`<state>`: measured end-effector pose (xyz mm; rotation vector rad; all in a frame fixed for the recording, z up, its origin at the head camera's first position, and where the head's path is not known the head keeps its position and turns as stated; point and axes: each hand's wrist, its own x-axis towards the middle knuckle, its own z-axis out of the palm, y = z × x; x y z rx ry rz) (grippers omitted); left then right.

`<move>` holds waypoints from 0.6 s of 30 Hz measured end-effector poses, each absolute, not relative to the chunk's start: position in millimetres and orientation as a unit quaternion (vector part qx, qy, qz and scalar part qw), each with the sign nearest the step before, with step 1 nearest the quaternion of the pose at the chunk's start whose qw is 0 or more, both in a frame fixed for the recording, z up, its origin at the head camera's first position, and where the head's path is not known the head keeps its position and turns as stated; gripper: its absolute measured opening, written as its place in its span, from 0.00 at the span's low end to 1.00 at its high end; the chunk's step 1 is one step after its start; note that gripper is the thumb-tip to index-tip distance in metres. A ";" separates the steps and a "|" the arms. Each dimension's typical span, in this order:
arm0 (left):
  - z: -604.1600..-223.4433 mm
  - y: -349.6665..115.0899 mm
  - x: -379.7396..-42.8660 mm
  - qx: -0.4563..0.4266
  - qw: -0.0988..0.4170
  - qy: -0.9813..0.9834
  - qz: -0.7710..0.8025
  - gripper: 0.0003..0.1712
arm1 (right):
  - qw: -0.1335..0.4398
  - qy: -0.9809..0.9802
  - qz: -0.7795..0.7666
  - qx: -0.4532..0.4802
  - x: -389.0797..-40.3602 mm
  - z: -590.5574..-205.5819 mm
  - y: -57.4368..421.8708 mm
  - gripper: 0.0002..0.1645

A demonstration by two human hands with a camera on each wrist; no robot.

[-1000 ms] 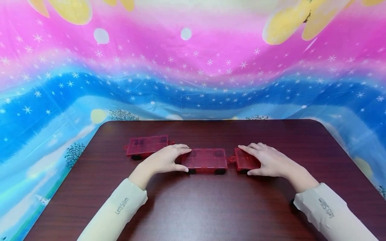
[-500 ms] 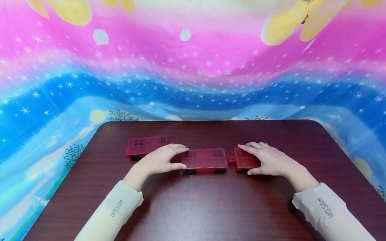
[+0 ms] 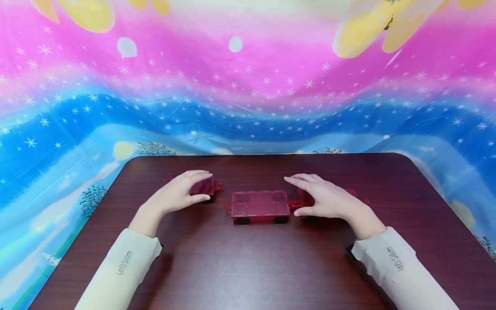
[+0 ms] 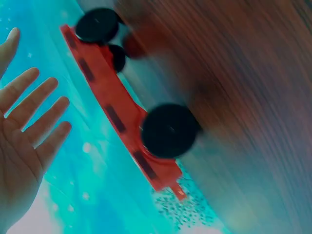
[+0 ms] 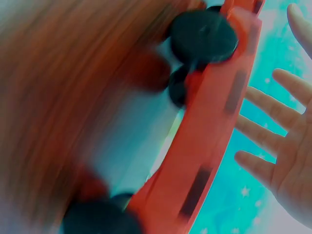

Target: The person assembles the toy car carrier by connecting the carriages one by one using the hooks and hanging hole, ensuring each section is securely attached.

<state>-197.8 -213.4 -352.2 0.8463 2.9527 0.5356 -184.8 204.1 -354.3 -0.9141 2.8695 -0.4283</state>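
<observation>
Three see-through red toy car bases with black wheels stand in a row. My left hand point(image 3: 174, 193) is over the left car base point(image 3: 203, 186) and hides its left part; its fingers are spread. The left wrist view shows that base's side point(image 4: 114, 107), apart from the straight fingers point(image 4: 48, 132). In the middle, a car base point(image 3: 260, 203) is untouched. My right hand point(image 3: 329, 199) lies over the right car base point(image 3: 350, 193), covering most of it, fingers extended. In the right wrist view its red side point(image 5: 209, 117) passes close to the spread fingers point(image 5: 265, 101).
The dark wooden table point(image 3: 248, 267) has rounded far corners. A pink and blue cloth point(image 3: 232, 86) with snowflakes hangs behind it. Small ring couplings point(image 3: 227, 206) stick out from the ends of the car bases.
My left hand has left the middle car base and moved left to the left one. My right hand has shifted left along the right car base, baring its right end.
</observation>
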 end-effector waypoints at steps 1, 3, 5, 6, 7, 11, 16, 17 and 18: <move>-352.5 -215.6 -199.8 0.267 0.013 0.948 0.170 0.42 | 0.050 0.940 -0.144 -0.304 -185.6 -353.6 200.0 0.57; -353.8 -219.3 -204.2 0.260 0.018 0.951 0.166 0.43 | 0.051 0.937 -0.148 -0.312 -186.9 -352.5 192.2 0.56; -355.1 -221.9 -208.4 0.256 0.025 0.952 0.166 0.45 | 0.055 0.935 -0.150 -0.318 -188.1 -352.5 184.4 0.56; -355.9 -223.0 -210.4 0.255 0.028 0.952 0.166 0.45 | 0.058 0.934 -0.150 -0.320 -188.7 -353.1 180.5 0.56; -356.8 -224.2 -212.2 0.253 0.030 0.953 0.166 0.46 | 0.060 0.933 -0.149 -0.323 -189.2 -353.9 176.7 0.56; -361.7 -229.1 -217.9 0.243 0.043 0.955 0.166 0.47 | 0.076 0.929 -0.148 -0.331 -190.2 -358.3 160.9 0.55; -368.2 -233.7 -221.7 0.233 0.052 0.957 0.163 0.49 | 0.094 0.923 -0.145 -0.343 -188.4 -363.1 144.3 0.55; -369.1 -233.9 -221.9 0.234 0.051 0.957 0.162 0.49 | 0.097 0.922 -0.144 -0.346 -188.0 -363.8 141.7 0.55; -369.6 -233.8 -222.1 0.232 0.051 0.958 0.162 0.49 | 0.100 0.921 -0.143 -0.348 -187.7 -364.7 139.2 0.55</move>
